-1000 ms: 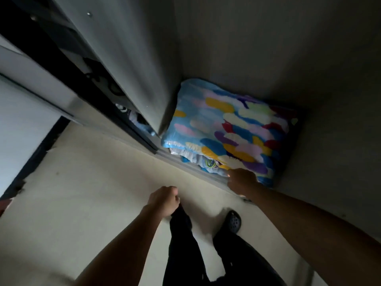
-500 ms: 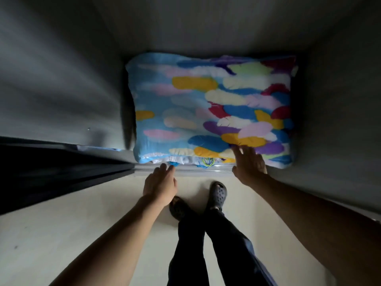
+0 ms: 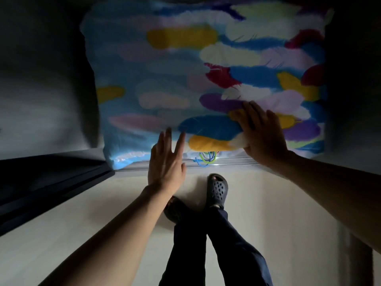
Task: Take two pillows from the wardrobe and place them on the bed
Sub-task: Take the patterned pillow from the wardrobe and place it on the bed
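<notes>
A large blue pillow (image 3: pixel 165 69) printed with yellow, purple, red and white feathers lies on the wardrobe floor and fills the compartment from side to side. Under its front edge a second layer of fabric (image 3: pixel 206 158) with blue and green loops peeks out; whether it is another pillow I cannot tell. My right hand (image 3: pixel 261 133) lies flat on the top pillow's front right part, fingers spread. My left hand (image 3: pixel 166 159) hovers open at the pillow's front edge, fingertips just over the fabric, holding nothing.
The wardrobe's dark side walls (image 3: pixel 350 79) close in on both sides of the pillow. A dark sliding door and track (image 3: pixel 51 178) run along the left. My legs and grey clogs (image 3: pixel 217 187) stand on the pale floor (image 3: pixel 82 234) right in front of the sill.
The view has closed in on the wardrobe. My left hand opened from a fist and reached to the pillow's edge. My right hand slid from the sill up onto the pillow.
</notes>
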Demonstrator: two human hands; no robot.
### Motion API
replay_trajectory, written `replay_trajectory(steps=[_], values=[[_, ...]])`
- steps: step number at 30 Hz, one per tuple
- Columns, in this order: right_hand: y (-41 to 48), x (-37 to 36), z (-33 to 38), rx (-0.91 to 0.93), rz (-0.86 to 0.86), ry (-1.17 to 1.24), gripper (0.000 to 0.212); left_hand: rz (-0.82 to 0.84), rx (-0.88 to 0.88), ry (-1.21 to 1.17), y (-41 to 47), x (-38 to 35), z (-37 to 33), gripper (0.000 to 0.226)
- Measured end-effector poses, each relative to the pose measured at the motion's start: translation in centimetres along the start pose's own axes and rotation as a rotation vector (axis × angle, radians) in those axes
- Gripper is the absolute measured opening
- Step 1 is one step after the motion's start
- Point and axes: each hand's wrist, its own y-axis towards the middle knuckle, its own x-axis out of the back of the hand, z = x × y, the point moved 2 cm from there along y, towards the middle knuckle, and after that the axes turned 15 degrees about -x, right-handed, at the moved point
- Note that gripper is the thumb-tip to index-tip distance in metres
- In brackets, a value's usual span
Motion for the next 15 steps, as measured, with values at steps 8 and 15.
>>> replay_trajectory(steps=[8, 15], values=[[1.8, 10.2, -4.6, 0.075, -0.211, 0.241, 0.066, -0.131, -0.029, 0.206, 3.7, 8.8, -0.3, 0.101], [4.0, 14.1, -5.7, 0.061, -0.237, 0.27, 0.051, -0.151, -0.004, 0.234, 7.2, 14.3, -0.9, 0.061]])
